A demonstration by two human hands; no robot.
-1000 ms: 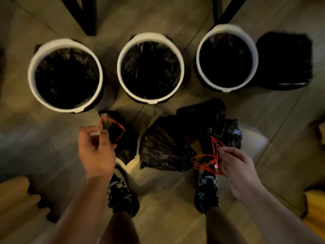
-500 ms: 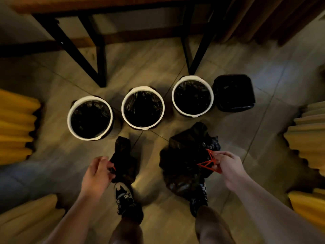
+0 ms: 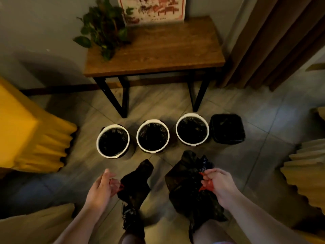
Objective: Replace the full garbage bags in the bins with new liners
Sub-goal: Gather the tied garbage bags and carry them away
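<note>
Three round white-rimmed bins stand in a row on the floor, left [image 3: 99, 138], middle [image 3: 138, 134] and right [image 3: 207, 132], each lined with black plastic. A square black-lined bin [image 3: 227, 128] stands to their right. My left hand [image 3: 101, 188] grips the red drawstring of a small black garbage bag [image 3: 136, 182] that hangs near my left foot. My right hand [image 3: 217, 184] grips the red drawstrings of a larger bundle of black garbage bags [image 3: 186, 182] in front of my right leg.
A wooden side table [image 3: 154, 50] with black legs stands behind the bins, with a plant [image 3: 103, 25] and a framed picture [image 3: 151, 9] on it. Yellow-covered furniture [image 3: 26, 131] is on the left, beige covers [image 3: 306, 173] on the right, and a brown curtain [image 3: 274, 37] hangs at back right.
The view has risen and pulled back, so the table top and plant now show. Both hands have lifted the bags by their red drawstrings off the floor.
</note>
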